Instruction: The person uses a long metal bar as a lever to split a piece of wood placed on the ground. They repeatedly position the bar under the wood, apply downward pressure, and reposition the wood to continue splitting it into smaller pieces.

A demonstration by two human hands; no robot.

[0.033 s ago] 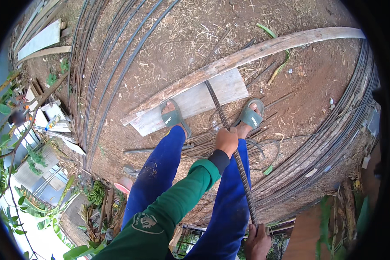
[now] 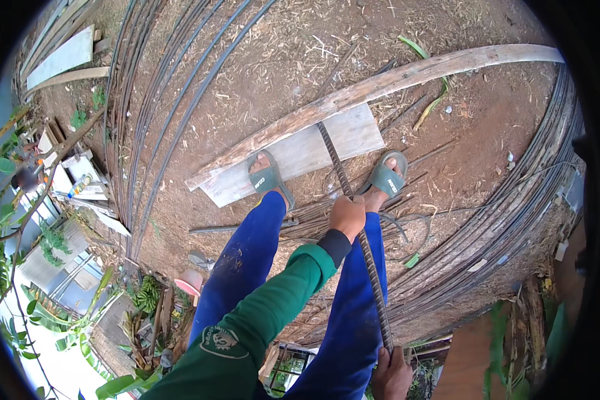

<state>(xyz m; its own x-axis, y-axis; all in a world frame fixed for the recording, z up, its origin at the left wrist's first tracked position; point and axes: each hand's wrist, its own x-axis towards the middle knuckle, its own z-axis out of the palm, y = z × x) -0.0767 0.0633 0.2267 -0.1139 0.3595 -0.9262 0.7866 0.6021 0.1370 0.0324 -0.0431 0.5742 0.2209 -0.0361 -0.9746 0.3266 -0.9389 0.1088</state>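
A ribbed steel rebar point(image 2: 373, 273) slants between my legs, its far end meeting the flat pale board point(image 2: 300, 155) beside a long plank. My left hand point(image 2: 347, 217), in a green sleeve with a dark cuff, is wrapped round the bar at about its middle. Lower down, at the bottom edge of the view, my right hand point(image 2: 391, 373) grips the bar's near part. My left foot, in a green sandal point(image 2: 268, 179), is on the pale board. The right sandal point(image 2: 385, 177) stands on the ground beside the board's right end.
A long wooden plank point(image 2: 380, 87) lies across the ground ahead of my feet. Bundles of long bars lie at the left point(image 2: 160, 93) and right point(image 2: 473, 247). Thin rods point(image 2: 313, 217) lie behind my feet. Plants and scrap boards point(image 2: 87, 180) stand at the far left.
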